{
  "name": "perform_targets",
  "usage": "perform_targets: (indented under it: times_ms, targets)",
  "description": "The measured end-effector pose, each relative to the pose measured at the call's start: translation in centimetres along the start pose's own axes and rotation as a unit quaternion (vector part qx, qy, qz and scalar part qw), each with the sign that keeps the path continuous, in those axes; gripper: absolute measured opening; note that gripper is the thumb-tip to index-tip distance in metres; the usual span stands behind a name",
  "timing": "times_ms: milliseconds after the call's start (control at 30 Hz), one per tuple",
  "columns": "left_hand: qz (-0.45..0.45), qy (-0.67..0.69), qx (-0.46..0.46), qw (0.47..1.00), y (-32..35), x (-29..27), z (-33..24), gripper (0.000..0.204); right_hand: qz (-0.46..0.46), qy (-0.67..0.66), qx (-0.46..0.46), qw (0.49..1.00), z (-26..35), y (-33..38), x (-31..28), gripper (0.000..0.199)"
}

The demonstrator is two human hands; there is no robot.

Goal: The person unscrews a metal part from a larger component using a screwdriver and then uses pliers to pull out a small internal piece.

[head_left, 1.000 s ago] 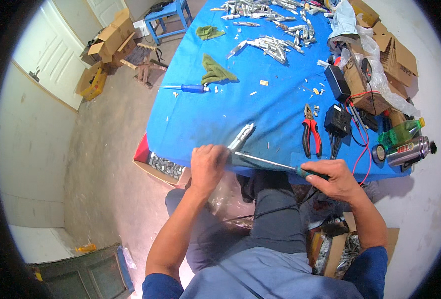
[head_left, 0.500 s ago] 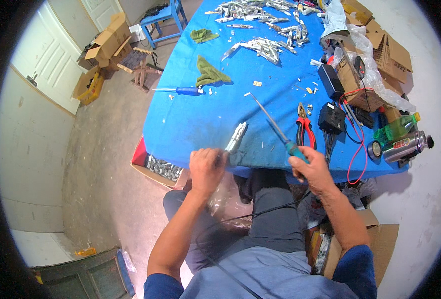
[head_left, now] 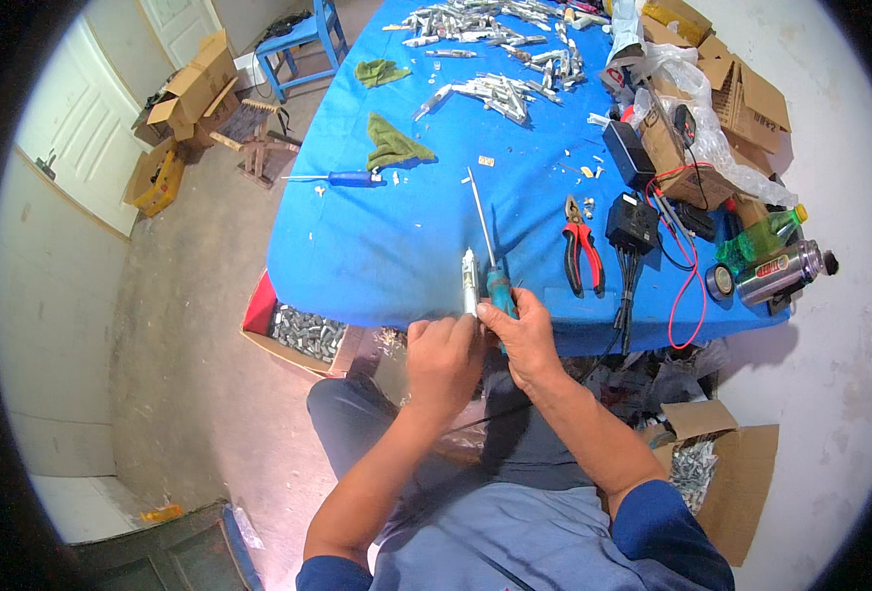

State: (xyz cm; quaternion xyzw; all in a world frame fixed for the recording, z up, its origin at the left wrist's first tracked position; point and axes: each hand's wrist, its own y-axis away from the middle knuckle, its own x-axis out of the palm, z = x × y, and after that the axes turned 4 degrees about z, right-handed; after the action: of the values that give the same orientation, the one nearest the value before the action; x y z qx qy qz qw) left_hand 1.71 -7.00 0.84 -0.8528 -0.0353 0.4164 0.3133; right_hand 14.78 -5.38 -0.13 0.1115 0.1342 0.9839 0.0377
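My left hand [head_left: 443, 362] is closed round the lower end of a slim white and silver stick-shaped device [head_left: 469, 281], upright at the table's near edge. Its upper part looks open, with inner parts showing. Right beside it, my right hand [head_left: 525, 345] grips the teal handle of a screwdriver [head_left: 499, 288]; the long thin shaft points away over the cloth. The hands almost touch, and the right thumb lies close to the device's lower part. Whether the thumb presses on it I cannot tell. Red-handled pliers [head_left: 580, 246] lie to the right, a blue-handled screwdriver [head_left: 352, 179] to the left.
Piles of similar devices [head_left: 500, 94] lie far back on the blue-covered table [head_left: 337, 266], near green cloths [head_left: 397, 145]. A black adapter [head_left: 633, 225], a steel flask [head_left: 781, 271] and a green bottle [head_left: 761, 236] stand right. A box of small parts [head_left: 303, 335] sits below left.
My right hand has moved left with the screwdriver, whose shaft now stands steeper beside the device. My left hand has shifted slightly right and down, still holding the device.
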Motion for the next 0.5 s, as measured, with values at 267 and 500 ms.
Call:
perform_targets:
  times_ms: [267,500]
  targets:
    - [-0.002,-0.035,-0.009,0.999,-0.3,0.4,-0.3,0.013,-0.006,-0.039,-0.002,0.999,0.2,0.2,0.2,0.035]
    - [0.011,0.043,-0.045,0.998,-0.1,-0.1,-0.4,0.011,-0.014,-0.005,-0.023,1.000,0.1,0.0,0.4,0.035]
